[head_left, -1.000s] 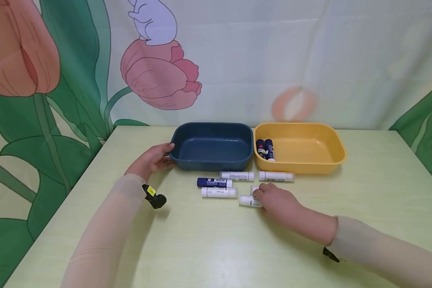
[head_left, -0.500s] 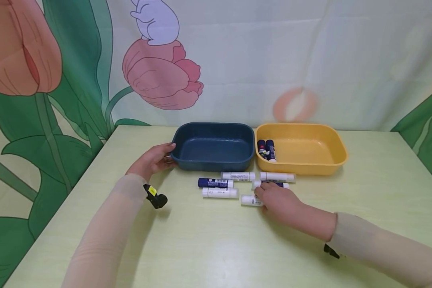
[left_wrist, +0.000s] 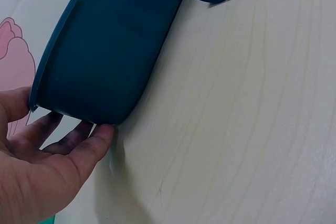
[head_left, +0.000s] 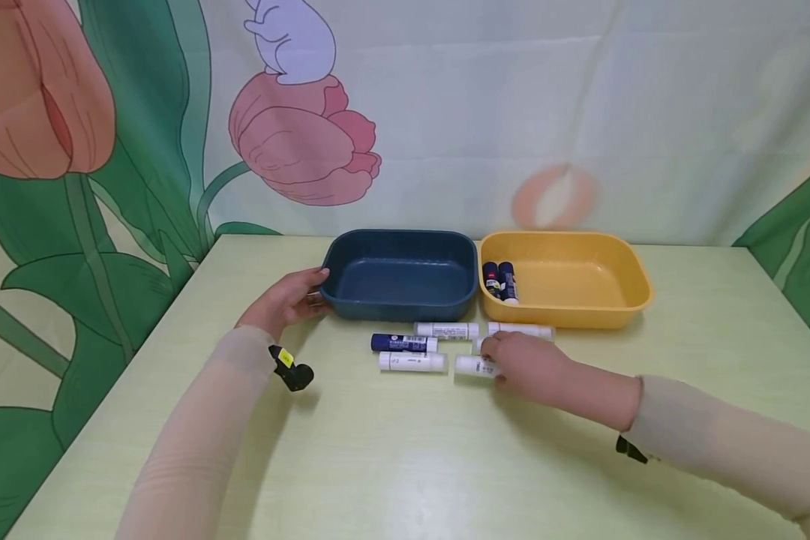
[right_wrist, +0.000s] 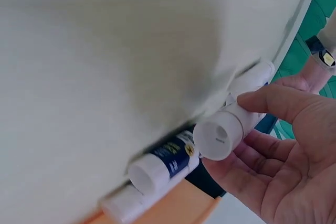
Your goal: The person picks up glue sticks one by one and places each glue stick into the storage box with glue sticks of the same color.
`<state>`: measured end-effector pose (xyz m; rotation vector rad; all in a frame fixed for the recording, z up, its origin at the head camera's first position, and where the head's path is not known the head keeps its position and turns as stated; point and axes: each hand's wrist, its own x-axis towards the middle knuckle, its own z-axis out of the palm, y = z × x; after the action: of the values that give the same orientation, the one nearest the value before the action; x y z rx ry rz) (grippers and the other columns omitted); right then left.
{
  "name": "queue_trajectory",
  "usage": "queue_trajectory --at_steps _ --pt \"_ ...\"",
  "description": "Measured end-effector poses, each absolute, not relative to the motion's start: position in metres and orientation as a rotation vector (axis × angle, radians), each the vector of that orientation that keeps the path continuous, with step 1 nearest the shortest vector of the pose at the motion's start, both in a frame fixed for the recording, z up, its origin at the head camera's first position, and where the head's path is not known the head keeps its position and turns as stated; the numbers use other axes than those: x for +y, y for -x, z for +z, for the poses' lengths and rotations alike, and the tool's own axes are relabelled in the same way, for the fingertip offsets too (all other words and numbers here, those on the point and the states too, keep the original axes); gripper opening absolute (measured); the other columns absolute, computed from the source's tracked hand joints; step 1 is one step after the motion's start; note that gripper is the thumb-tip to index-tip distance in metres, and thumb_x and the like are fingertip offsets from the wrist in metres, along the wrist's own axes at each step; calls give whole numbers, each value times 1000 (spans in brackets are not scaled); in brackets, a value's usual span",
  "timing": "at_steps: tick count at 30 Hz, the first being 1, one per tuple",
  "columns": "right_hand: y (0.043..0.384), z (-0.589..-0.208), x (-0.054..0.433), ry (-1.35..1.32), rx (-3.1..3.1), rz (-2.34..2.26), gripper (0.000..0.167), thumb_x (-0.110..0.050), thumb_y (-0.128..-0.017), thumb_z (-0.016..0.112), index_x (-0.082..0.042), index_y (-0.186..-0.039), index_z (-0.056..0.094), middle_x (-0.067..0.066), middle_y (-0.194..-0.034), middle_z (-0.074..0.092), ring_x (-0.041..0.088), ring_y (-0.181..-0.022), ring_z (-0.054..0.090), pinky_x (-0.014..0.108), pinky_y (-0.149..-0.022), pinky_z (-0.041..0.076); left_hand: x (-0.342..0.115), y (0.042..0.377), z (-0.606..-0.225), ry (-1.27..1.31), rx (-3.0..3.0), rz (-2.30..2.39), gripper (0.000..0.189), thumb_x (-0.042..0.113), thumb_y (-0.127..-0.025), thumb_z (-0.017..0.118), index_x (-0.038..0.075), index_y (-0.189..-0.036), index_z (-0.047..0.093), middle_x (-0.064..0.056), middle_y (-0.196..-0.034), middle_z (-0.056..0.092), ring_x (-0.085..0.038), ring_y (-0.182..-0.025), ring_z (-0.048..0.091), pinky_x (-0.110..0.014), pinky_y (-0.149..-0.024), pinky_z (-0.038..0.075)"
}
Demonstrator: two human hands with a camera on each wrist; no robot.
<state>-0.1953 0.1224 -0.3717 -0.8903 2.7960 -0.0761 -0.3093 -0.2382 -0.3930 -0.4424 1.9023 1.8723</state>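
Note:
My right hand (head_left: 532, 369) pinches a white glue stick (head_left: 471, 366) with a clear cap between thumb and fingers, just above the table. In the right wrist view, that glue stick (right_wrist: 219, 136) shows its round white end, tilted towards the camera. Behind this hand lies a blue-labelled glue stick (right_wrist: 176, 156), largely hidden in the head view. At the left end of the dark blue tray (head_left: 401, 310), my left hand (head_left: 285, 301) holds the rim and outer wall; in the left wrist view its fingertips touch the wall. Left of the right hand lie a navy glue stick (head_left: 403, 343) and a white glue stick (head_left: 412, 362).
A yellow tray (head_left: 567, 316) stands against the blue tray's right side, with two navy glue sticks (head_left: 508, 282) at its left end. In front of the trays lie two more white glue sticks (head_left: 447, 330). A printed cloth (head_left: 445, 135) hangs behind the table (head_left: 391, 465).
My right hand has raised the white glue stick slightly off the table, shifting a little back. It now covers most of the blue-labelled stick behind. The left hand stays at the blue tray.

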Motion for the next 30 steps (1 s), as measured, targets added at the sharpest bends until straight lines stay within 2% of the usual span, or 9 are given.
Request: queue_trajectory --at_steps 13,21,26,30 --pt "213 -343 122 816 2696 -284 27 -10 -85 76 -2 -109 67 5 -89 67 17 -75 54 25 -70 45 -239 310 -392 480 1907 1868 58 29 -112 34 15 -166 15 -16 -171 21 -31 -153 31 -45 -128 29" --pt "223 -320 122 748 2669 -347 26 -15 -85 76 -3 -106 68 6 -83 67 17 -75 56 24 -68 45 -240 310 -393 466 1907 1868 58 29 -112 34 15 -166 16 -16 -170 22 -28 -148 35 -45 -128 29" --pt "235 -298 121 690 2613 -416 27 -15 -89 72 0 -111 67 12 -96 69 18 -76 59 24 -68 51 -240 310 -394 446 1911 1867 58 29 -112 34 14 -166 16 -17 -169 23 -26 -143 39 -44 -128 29" --pt "243 -280 116 578 2525 -521 34 -14 -93 68 4 -121 62 17 -111 65 19 -82 62 27 -70 61 -240 310 -393 457 1924 1855 57 29 -112 35 15 -165 18 -16 -168 25 -27 -143 40 -44 -127 30"
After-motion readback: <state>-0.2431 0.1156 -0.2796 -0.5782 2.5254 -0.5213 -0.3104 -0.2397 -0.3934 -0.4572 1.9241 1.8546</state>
